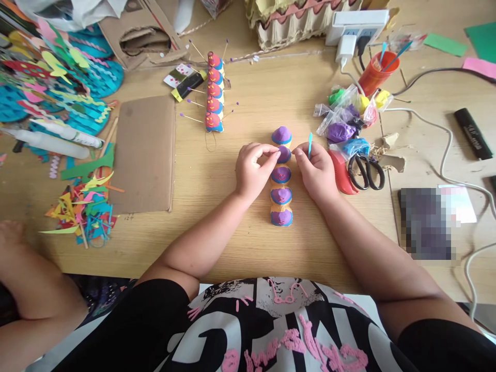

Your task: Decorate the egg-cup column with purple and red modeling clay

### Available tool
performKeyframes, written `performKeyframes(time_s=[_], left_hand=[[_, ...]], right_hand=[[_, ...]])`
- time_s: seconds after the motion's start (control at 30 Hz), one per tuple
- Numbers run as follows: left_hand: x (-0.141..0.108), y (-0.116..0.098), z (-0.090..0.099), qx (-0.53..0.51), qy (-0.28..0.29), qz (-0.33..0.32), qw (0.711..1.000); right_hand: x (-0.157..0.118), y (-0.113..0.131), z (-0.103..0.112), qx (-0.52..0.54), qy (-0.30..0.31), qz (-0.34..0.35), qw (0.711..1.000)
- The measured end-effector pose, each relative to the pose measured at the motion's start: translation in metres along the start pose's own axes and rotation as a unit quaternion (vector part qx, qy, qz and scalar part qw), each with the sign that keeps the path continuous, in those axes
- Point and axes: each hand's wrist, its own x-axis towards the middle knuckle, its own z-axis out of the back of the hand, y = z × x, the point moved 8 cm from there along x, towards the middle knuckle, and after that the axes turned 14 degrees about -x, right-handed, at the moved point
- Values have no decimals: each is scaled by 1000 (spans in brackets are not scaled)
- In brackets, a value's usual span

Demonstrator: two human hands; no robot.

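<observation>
An egg carton strip [281, 196] lies lengthwise in front of me, its several bumps covered in purple clay with blue rims. The nearer bumps carry small reddish marks. My left hand [253, 168] is closed in a pinch, fingertips at the left side of the second bump from the far end; anything between them is too small to make out. On the strip's right, my right hand [316, 173] is closed around a thin light-blue plastic clay tool [310, 143], which sticks up between the fingers. Its thumb and forefinger are close to the same bump.
A finished-looking red and blue caterpillar [214, 98] with pins stands beyond my left hand. Bagged clay [343, 129], black-handled scissors [366, 173] and a red cup [377, 72] are right. Cardboard [145, 155] and paper scraps [87, 206] lie left, near another person's arm [34, 279].
</observation>
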Motion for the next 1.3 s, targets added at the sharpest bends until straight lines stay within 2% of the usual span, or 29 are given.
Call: performKeyframes(time_s=[0.17,0.37,0.63,0.87,1.3], left_hand=[[0,12,2,-68,-19,42,997],[0,13,0,-37,-10,48,998],[0,8,-1,-36,8,40,999],[-1,-1,-4,-19,25,-2,1000],[0,0,-6,-22,27,6,999]], right_hand=[[0,0,1,5,2,-2,1000],[0,0,2,-3,-1,3,1000],[0,2,2,-2,1,11,1000],[-1,0,2,-6,-1,5,1000],[0,2,1,-13,2,8,1000]])
